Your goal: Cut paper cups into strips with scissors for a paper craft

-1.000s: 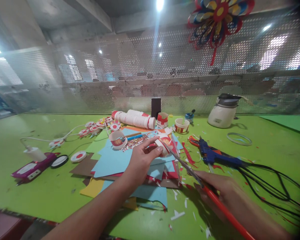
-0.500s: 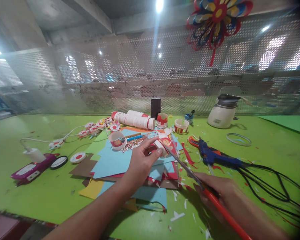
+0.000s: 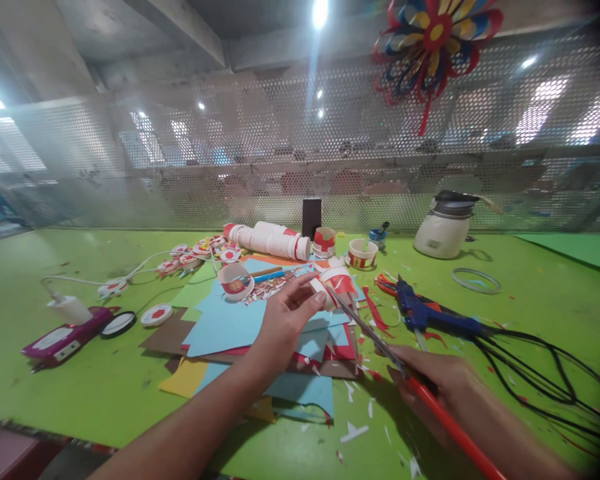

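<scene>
Between the thumb and fingers of my left hand [image 3: 291, 312] is a red-and-white paper cup [image 3: 341, 281], held tilted over the stacked paper. My right hand [image 3: 443, 387] is closed around the red handle of a pair of scissors [image 3: 365, 327]. The scissors' metal blades reach up and left to the cup and meet its side; whether they are apart there I cannot tell. Below the cup lie light blue paper sheets [image 3: 225, 327]. White and red paper scraps [image 3: 354, 432] are scattered beneath the scissors.
Right of my hands lies a blue hot glue gun [image 3: 430, 312] with a looping black cable. Stacked paper cups [image 3: 270, 240] lie behind, near two upright cups. A white jug [image 3: 443, 227] stands back right. At left are a purple power strip [image 3: 65, 339] and a tape roll [image 3: 118, 325].
The cup has turned in my left hand, so a different part of its printed side shows at the scissors. Both hands stay in nearly the same place.
</scene>
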The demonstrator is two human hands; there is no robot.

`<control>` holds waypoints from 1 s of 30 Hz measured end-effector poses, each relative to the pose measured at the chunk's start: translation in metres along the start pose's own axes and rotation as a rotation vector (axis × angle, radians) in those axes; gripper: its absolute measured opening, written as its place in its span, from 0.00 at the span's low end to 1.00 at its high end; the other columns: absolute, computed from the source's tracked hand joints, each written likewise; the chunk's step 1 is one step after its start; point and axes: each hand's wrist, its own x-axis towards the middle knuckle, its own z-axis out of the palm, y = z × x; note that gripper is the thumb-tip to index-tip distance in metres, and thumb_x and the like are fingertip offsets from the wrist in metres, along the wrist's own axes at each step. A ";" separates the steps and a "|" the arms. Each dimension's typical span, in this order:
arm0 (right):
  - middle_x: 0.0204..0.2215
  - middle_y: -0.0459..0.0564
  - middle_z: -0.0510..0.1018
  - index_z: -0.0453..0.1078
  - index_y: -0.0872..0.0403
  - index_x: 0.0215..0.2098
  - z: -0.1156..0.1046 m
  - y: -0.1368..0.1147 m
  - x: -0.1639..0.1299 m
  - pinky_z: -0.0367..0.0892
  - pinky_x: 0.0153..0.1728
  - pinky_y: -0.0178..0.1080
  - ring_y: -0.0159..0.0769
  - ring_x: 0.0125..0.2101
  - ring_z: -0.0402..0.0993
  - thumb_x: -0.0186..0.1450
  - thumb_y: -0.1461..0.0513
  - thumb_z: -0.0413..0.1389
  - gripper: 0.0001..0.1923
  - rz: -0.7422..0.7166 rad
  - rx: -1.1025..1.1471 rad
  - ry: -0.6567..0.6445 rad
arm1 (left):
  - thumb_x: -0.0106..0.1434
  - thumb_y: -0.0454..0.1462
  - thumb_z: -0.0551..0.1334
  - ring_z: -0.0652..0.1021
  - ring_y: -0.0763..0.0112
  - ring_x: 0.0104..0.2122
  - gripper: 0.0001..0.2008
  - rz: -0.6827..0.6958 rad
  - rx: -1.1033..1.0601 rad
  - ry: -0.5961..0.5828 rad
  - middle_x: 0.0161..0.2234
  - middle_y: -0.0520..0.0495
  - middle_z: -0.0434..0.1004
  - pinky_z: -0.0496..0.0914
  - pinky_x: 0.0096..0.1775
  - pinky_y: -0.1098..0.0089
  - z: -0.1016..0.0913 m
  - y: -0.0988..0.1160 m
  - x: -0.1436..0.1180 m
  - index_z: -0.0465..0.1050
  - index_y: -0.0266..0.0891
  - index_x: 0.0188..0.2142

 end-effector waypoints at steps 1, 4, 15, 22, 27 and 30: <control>0.22 0.46 0.79 0.78 0.47 0.36 0.000 0.000 0.000 0.63 0.19 0.34 0.38 0.21 0.73 0.66 0.53 0.49 0.16 -0.006 0.001 -0.008 | 0.54 0.40 0.68 0.77 0.66 0.37 0.22 -0.006 -0.017 -0.002 0.35 0.46 0.77 0.70 0.47 0.59 0.000 0.000 0.000 0.74 0.37 0.49; 0.23 0.46 0.80 0.78 0.47 0.39 0.000 0.001 0.001 0.66 0.22 0.35 0.40 0.23 0.75 0.67 0.52 0.49 0.17 -0.026 -0.020 -0.003 | 0.55 0.40 0.69 0.77 0.67 0.37 0.21 -0.011 -0.049 -0.006 0.35 0.47 0.77 0.70 0.48 0.59 -0.001 -0.001 0.001 0.74 0.38 0.48; 0.33 0.50 0.83 0.74 0.47 0.52 -0.004 0.010 0.002 0.71 0.29 0.38 0.44 0.31 0.78 0.68 0.48 0.47 0.23 -0.085 -0.137 -0.039 | 0.55 0.41 0.68 0.77 0.64 0.41 0.25 0.000 0.062 -0.022 0.41 0.43 0.78 0.70 0.47 0.62 -0.003 -0.002 0.000 0.71 0.37 0.52; 0.39 0.51 0.83 0.74 0.48 0.52 -0.003 0.013 0.003 0.71 0.34 0.41 0.45 0.33 0.78 0.68 0.50 0.47 0.22 -0.082 -0.165 -0.004 | 0.54 0.41 0.69 0.77 0.64 0.39 0.27 0.006 0.084 -0.002 0.38 0.43 0.80 0.70 0.46 0.63 0.001 0.003 -0.003 0.72 0.35 0.53; 0.31 0.49 0.83 0.77 0.47 0.48 -0.001 0.009 0.000 0.70 0.32 0.39 0.44 0.29 0.77 0.68 0.50 0.47 0.21 -0.088 -0.116 0.006 | 0.54 0.41 0.69 0.78 0.62 0.40 0.28 0.021 0.052 -0.015 0.37 0.43 0.80 0.70 0.47 0.60 0.000 0.000 -0.002 0.72 0.36 0.54; 0.27 0.48 0.82 0.78 0.47 0.44 0.001 0.003 0.000 0.70 0.31 0.39 0.44 0.29 0.77 0.67 0.50 0.48 0.20 -0.090 -0.061 0.052 | 0.54 0.41 0.69 0.78 0.62 0.40 0.28 0.033 0.036 -0.024 0.37 0.43 0.80 0.70 0.47 0.59 -0.001 -0.002 -0.001 0.72 0.37 0.54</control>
